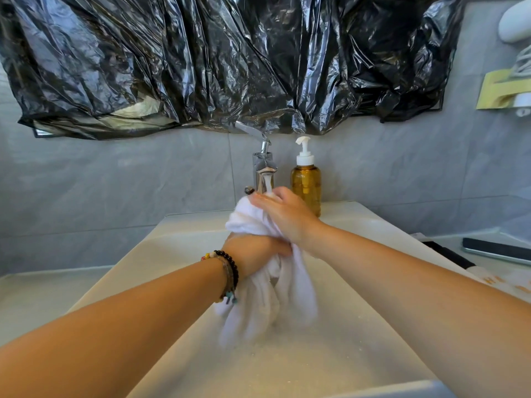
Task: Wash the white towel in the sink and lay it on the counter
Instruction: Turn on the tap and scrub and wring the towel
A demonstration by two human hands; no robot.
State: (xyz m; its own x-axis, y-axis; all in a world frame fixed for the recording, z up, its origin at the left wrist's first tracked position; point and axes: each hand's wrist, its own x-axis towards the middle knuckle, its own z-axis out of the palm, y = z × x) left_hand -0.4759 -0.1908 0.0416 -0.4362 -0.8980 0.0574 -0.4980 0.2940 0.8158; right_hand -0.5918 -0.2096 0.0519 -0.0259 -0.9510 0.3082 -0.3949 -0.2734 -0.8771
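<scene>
Head view: white towel (270, 285) bunched over the sink (172, 254), long axis roughly vertical, top under running tap (264, 168), lower end blurred; left hand (255, 249) and right hand (283, 214) both clamped on it, fingers partly hidden.

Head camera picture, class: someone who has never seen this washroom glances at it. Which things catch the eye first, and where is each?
First, the two hands over the sink: the left hand and right hand both grip the bunched white towel under the running tap. Next, the crumpled black plastic sheet fills the wall above. Then the amber pump bottle, just right of the tap.
</scene>
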